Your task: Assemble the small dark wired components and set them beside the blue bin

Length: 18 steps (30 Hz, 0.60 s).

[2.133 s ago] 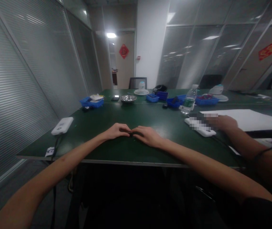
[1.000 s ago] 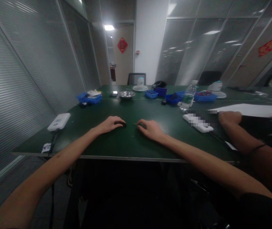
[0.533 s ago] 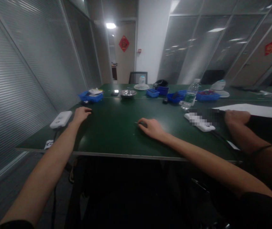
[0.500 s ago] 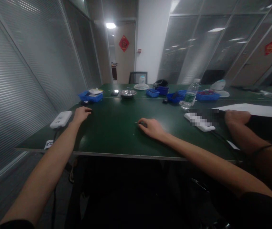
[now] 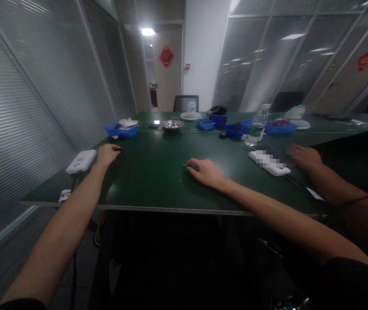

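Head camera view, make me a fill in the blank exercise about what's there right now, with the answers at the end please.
1. Of the person's left hand and right hand, the ____ one is holding a thin-tipped object.
2. The color of the table is ____.
3. The color of the tray nearest the left hand is ____.
4. The diamond-shaped decoration on the door is mainly ____.

Missing words: right; green; blue; red.

The room is dim and greyish. A ceiling lamp (image 5: 148,32) glows hazily at far left; streaks reflect in the right-hand glass partition (image 5: 245,69). The tabletop (image 5: 151,181) shows faint glare. Detail is soft, edges stretched, one patch (image 5: 263,158) pixelated.
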Tool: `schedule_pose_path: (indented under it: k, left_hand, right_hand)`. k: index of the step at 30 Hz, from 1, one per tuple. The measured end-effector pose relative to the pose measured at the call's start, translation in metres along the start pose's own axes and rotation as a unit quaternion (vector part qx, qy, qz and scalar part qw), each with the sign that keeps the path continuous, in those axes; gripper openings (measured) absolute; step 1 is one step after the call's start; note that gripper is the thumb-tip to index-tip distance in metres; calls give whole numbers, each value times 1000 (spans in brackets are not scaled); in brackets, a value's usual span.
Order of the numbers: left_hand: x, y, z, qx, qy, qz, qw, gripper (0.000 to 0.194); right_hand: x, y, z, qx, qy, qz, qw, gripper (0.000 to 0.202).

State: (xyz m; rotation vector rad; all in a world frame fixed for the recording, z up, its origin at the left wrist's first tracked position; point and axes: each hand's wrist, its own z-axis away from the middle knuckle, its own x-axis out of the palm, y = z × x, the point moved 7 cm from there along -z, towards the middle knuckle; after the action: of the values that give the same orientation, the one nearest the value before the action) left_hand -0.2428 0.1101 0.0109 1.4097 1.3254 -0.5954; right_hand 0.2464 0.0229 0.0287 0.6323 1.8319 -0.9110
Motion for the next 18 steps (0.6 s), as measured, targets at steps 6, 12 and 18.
schedule_pose_path:
  k: [6, 12, 18]
  left_hand:
    - [2, 0, -2, -23, -23, -15, 999, 32]
    - [1, -1, -2, -22, -4, 15, 1000, 32]
    - [-1, -4, -1, -1, 28, 46, 999, 25]
  right_hand:
    - [-2, -2, 1, -1, -1, 4, 1000, 29]
    - [-2, -3, 1, -4, 3, 9, 1000, 28]
    - [1, -1, -1, -8, 7, 13, 1000, 29]
